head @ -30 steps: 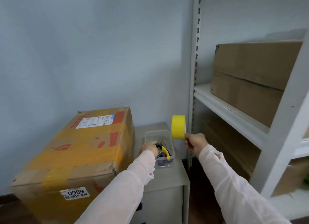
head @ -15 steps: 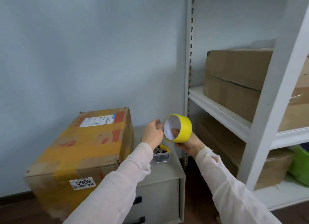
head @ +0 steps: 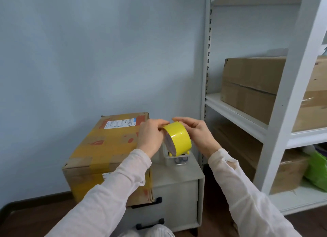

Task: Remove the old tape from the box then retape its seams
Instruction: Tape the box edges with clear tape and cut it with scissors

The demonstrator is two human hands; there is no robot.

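A roll of yellow tape (head: 178, 138) is held in the air between both hands, above the cabinet. My right hand (head: 198, 133) cups its far side and my left hand (head: 150, 134) pinches at its top left edge. The cardboard box (head: 106, 148) stands on the left, on the cabinet's left part. It has a white shipping label, red print and wide bands of yellowish old tape across its top and front.
A grey drawer cabinet (head: 177, 178) carries a small clear bin (head: 174, 159) holding scissors and a yellow-handled tool. A white metal shelf unit (head: 247, 116) on the right holds brown boxes (head: 251, 84) and a green bag (head: 316, 171). The wall is close behind.
My left hand left the clear bin and came up to the tape roll. The roll has turned, and both hands now hold it nearer to me.
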